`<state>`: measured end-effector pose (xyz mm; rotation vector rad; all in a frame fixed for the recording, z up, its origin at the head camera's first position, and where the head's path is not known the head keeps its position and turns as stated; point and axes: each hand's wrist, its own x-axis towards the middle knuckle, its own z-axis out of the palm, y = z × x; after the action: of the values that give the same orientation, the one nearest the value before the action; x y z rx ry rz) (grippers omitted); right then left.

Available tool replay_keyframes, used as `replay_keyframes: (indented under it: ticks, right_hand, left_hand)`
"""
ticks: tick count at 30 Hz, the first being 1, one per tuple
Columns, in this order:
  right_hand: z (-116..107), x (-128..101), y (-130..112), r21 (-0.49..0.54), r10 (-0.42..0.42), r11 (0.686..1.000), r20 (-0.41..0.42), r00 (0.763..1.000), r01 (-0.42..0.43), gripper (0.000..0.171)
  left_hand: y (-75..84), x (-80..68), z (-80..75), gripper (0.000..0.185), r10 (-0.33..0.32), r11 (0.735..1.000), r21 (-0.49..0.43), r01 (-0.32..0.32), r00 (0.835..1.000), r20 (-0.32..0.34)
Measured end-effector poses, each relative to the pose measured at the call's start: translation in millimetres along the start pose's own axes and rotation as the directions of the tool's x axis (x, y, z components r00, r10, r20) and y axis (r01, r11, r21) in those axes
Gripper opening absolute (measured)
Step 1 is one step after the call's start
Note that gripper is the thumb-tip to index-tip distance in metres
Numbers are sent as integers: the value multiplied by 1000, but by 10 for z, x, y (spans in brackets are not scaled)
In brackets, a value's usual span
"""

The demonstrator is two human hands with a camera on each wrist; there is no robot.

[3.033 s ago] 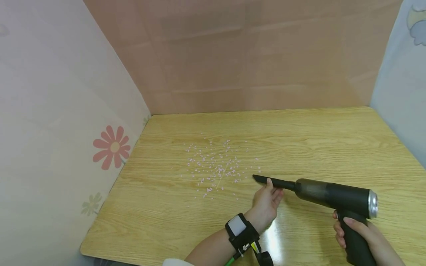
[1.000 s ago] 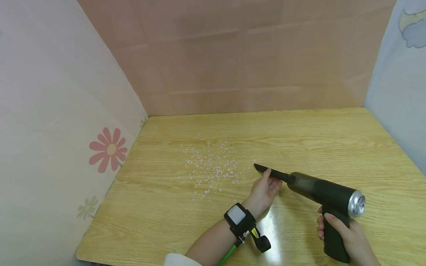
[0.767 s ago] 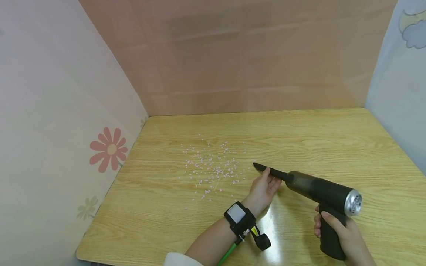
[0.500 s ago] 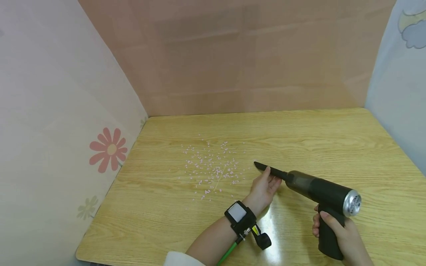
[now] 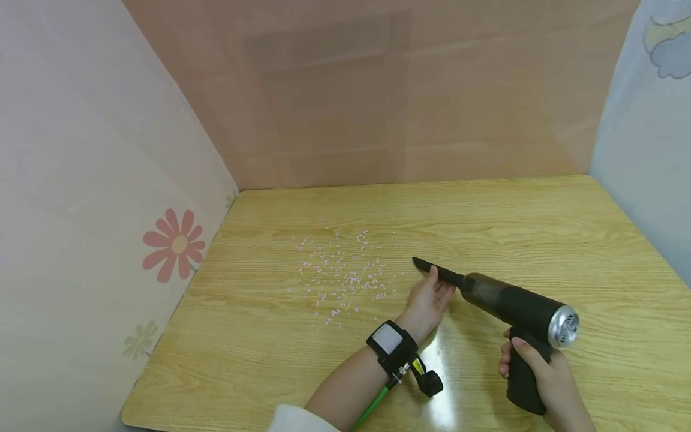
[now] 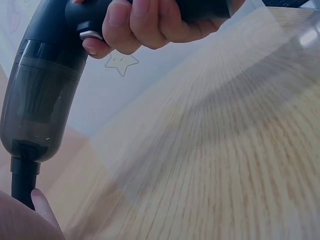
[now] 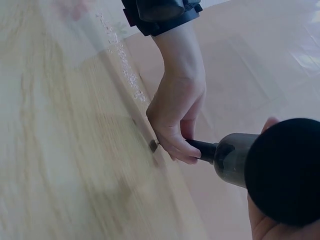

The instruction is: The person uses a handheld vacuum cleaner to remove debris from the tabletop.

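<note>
A black handheld vacuum cleaner [image 5: 515, 306] with a smoky clear dust cup and a silver rear end is held over the right half of the table. Its pistol handle sits in my right hand [image 5: 547, 375], whose fingers wrap around it; the left wrist view shows those curled fingers [image 6: 145, 25] near a silvery button. My left hand [image 5: 426, 303] pinches the narrow black nozzle [image 5: 423, 264] between thumb and fingers, as the right wrist view also shows. The nozzle tip points left, toward many scattered pale pink scraps [image 5: 353, 279], and stands apart from most of them.
The wood-grain table [image 5: 243, 354] has a thin pale strip [image 5: 354, 295] lying among the scraps. A brown backdrop [image 5: 345, 90] closes the rear; pale printed sheets stand at left [image 5: 81, 180] and right. A black strapped device [image 5: 391, 347] with a green cable is on my left wrist.
Over three seconds the vacuum's rear and my right hand have shifted left and slightly up in view. The nozzle tip has risen away from me with my left hand. The scraps look unchanged.
</note>
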<state>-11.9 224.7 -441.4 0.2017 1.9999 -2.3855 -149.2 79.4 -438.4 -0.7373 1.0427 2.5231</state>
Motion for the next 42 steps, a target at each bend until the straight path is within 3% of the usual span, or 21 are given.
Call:
replay_keyframes:
  ticks: [9,16,23,42]
  right_hand:
    - [-12,56,-57,-66,-26,997,59,998,30,20]
    - [-105,23,-78,-71,8,997,124,992,1,24]
    - [-143,2,-98,-93,-8,995,195,981,27,28]
    - [-100,10,-94,-113,35,994,245,969,-7,28]
  left_hand:
    - [31,-15,-14,25,25,1000,-9,-25,1000,3]
    - [12,-119,-52,29,37,999,-2,-37,999,-19]
    - [-10,-197,-95,32,60,998,14,-59,997,-47]
    - [42,-243,-212,28,88,996,9,-87,991,-97]
